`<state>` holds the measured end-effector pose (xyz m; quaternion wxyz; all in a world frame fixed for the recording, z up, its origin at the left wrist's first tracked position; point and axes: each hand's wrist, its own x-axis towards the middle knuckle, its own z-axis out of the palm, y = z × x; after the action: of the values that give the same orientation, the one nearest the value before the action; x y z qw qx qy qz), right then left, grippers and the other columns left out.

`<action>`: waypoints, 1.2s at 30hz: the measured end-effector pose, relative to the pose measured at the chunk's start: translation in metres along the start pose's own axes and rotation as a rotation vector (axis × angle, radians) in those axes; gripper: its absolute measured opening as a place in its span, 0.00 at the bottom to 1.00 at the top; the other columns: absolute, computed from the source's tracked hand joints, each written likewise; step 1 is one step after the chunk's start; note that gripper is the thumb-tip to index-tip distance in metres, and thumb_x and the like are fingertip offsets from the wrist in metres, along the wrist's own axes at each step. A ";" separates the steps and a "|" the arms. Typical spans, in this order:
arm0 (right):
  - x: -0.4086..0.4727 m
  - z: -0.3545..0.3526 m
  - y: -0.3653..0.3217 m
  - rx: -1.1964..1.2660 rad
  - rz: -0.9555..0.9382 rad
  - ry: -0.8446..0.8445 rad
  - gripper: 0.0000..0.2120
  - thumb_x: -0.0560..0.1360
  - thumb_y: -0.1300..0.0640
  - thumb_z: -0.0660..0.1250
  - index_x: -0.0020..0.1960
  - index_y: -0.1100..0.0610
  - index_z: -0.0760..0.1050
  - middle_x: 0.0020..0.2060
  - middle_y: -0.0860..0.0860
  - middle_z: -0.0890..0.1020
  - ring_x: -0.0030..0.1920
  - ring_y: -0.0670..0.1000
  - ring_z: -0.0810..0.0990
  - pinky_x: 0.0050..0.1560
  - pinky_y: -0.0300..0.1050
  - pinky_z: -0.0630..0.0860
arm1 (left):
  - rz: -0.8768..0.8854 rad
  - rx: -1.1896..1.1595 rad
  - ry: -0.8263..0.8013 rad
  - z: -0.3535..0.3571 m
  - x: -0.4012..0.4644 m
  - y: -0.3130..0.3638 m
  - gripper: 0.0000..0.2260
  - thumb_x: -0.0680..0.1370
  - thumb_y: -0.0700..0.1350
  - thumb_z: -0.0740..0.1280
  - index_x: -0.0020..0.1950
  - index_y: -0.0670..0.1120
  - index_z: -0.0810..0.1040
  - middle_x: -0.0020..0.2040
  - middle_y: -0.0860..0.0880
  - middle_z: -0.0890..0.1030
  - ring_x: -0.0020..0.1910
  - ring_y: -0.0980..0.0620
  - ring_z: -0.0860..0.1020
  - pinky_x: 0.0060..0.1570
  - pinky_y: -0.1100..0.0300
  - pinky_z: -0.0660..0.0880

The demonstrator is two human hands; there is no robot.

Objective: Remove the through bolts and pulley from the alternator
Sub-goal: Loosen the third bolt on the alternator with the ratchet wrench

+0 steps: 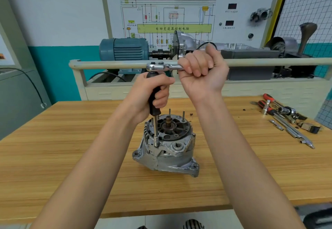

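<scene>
One alternator point(166, 144) standing shaft-up at mid table point(71, 138), long axis vertical, directly below both hands. Left hand point(152, 93) gripping one black-handled socket driver point(154, 115), upright on the alternator's near-left edge. Right hand point(201, 70) clenched around one chrome ratchet point(161, 66), lying level atop the driver. Loose tools point(285, 119) far right.

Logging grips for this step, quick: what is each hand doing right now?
Left hand: gripping the black driver handle, upright on the alternator.
Right hand: gripping the ratchet handle.
</scene>
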<state>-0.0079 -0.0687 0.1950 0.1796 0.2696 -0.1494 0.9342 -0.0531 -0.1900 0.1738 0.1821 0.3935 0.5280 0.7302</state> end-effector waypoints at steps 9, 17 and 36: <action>0.004 -0.004 0.000 0.092 -0.040 0.103 0.24 0.75 0.60 0.56 0.20 0.54 0.61 0.15 0.47 0.60 0.16 0.46 0.58 0.20 0.39 0.59 | -0.027 0.048 0.077 0.005 0.004 -0.002 0.23 0.77 0.35 0.61 0.24 0.48 0.61 0.18 0.53 0.59 0.15 0.57 0.54 0.19 0.70 0.53; -0.030 0.018 0.032 -0.568 -0.602 -0.146 0.19 0.76 0.66 0.55 0.27 0.53 0.63 0.19 0.48 0.64 0.22 0.48 0.60 0.28 0.44 0.60 | 0.037 0.153 0.445 0.020 0.011 -0.009 0.19 0.74 0.34 0.64 0.29 0.49 0.60 0.20 0.54 0.59 0.18 0.55 0.55 0.21 0.68 0.53; -0.005 0.005 0.005 0.002 -0.079 0.010 0.28 0.79 0.60 0.52 0.20 0.54 0.61 0.15 0.47 0.60 0.17 0.46 0.58 0.22 0.38 0.58 | -0.048 0.055 0.118 0.007 0.000 0.003 0.23 0.76 0.35 0.60 0.23 0.49 0.61 0.18 0.53 0.58 0.16 0.57 0.53 0.20 0.68 0.51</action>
<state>-0.0040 -0.0757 0.1953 0.2170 0.2707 -0.1369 0.9278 -0.0474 -0.1862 0.1775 0.1573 0.3421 0.5671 0.7326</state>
